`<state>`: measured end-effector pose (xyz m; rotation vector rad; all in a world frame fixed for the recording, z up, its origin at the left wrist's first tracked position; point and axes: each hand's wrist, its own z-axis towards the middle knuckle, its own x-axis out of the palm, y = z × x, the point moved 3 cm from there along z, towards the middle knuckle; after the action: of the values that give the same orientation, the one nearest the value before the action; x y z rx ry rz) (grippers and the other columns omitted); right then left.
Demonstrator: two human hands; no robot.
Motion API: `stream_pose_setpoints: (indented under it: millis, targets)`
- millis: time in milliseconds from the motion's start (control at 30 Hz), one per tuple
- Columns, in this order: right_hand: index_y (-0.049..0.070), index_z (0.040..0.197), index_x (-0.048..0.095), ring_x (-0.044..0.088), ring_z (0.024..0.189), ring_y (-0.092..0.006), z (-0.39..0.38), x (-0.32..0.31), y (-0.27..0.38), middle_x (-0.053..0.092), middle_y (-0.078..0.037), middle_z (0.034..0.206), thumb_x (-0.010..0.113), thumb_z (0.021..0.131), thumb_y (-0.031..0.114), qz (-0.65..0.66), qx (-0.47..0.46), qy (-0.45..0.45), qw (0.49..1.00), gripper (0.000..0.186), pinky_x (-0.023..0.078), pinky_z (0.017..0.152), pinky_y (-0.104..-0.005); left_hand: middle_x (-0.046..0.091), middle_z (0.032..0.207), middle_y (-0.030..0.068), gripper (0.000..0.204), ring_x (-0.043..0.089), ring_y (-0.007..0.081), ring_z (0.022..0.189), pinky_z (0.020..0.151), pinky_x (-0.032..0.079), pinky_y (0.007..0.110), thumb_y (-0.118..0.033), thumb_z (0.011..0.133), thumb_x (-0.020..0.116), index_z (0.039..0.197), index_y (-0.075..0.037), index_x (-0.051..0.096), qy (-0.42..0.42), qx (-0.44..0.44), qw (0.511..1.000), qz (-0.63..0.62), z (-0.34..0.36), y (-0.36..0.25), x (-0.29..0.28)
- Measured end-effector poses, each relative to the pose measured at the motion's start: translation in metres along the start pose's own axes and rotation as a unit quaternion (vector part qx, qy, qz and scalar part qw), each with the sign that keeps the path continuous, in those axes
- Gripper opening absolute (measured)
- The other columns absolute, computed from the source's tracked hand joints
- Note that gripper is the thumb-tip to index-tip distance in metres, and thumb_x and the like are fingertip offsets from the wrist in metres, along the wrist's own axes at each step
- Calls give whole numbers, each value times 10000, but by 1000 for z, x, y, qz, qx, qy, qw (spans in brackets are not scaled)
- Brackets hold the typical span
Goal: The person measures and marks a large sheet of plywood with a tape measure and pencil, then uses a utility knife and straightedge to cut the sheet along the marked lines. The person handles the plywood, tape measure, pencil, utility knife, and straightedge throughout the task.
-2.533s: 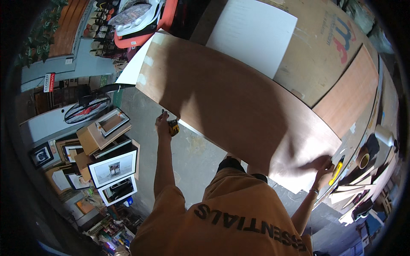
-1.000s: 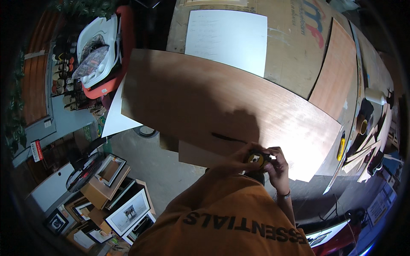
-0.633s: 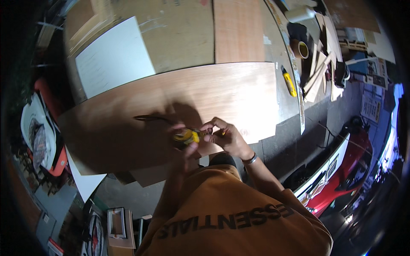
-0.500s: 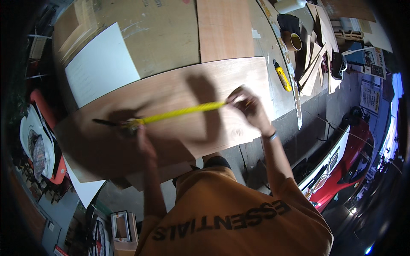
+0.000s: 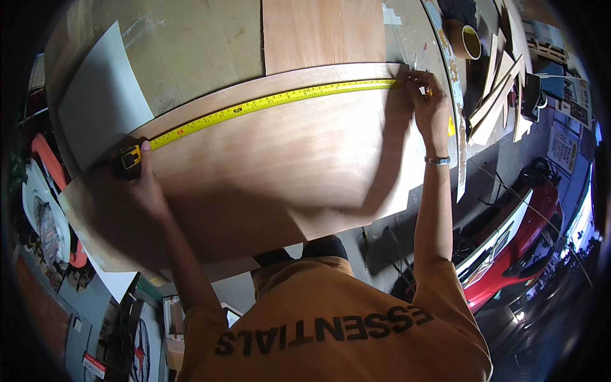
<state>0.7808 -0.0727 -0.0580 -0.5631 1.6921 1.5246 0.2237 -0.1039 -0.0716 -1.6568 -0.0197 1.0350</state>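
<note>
A yellow tape measure blade [image 5: 238, 109] stretches along the far side of a pale plywood sheet [image 5: 267, 153]. My left hand [image 5: 149, 188] is closed on the black and yellow tape measure case [image 5: 131, 158] near the sheet's left end, thumb at the blade's mouth. At the right end, my right hand [image 5: 434, 118] pinches the blade's end by the sheet's right edge. Something small, orange and white, shows between its fingers; I cannot make out what. A yellow utility knife [image 5: 452, 126] peeks out beside my right wrist, mostly hidden.
Another plywood strip [image 5: 324, 38] and a white sheet [image 5: 102, 95] lie on the worktable [image 5: 197, 57] beyond. Right of them are a roll of brown tape [image 5: 470, 42], wood offcuts [image 5: 499, 95] and a worn metal strip [image 5: 455, 95]. A red car [image 5: 528, 239] stands farther right.
My hands have moved apart and away from me, left hand leftward, right hand rightward. More blade is drawn out, now lying near the sheet's far edge. The utility knife has become mostly covered.
</note>
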Motion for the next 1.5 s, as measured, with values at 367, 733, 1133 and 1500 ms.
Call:
stream_pose_setpoints:
  millis: [367, 733, 1133, 1500]
  targets:
    - [36, 973, 691, 543, 631, -148, -86, -66, 0, 679, -82, 822, 693, 920, 137, -107, 55, 86, 989, 114, 451, 617, -328, 585, 1277, 151, 682, 590, 252, 1146, 969, 510, 373, -232, 780, 887, 1304, 37, 542, 138, 293, 937, 129, 35, -122, 60]
    - [-31, 926, 625, 577, 684, -274, -260, -53, 1, 604, -140, 844, 680, 900, 30, 3, 279, 43, 959, 86, 462, 616, -363, 639, 1174, 75, 663, 642, 172, 1054, 942, 519, 315, -157, 737, 911, 1295, -27, 576, 424, 495, 759, 4, -99, -263, 334]
    - [-7, 941, 585, 588, 685, -293, -263, -41, 1, 600, -134, 891, 713, 882, 14, 3, 245, -9, 969, 142, 468, 574, -379, 637, 1172, 92, 708, 646, 175, 1050, 921, 532, 307, -129, 712, 927, 1298, -10, 549, 461, 486, 742, 26, -103, -263, 352]
    - [-15, 903, 609, 580, 656, -219, -225, -87, -16, 592, -125, 808, 662, 851, -72, -6, 283, -22, 959, 93, 448, 577, -313, 635, 1170, 108, 750, 650, 178, 1046, 902, 544, 299, -103, 689, 941, 1302, 6, 523, 367, 414, 815, -169, -82, -252, 294]
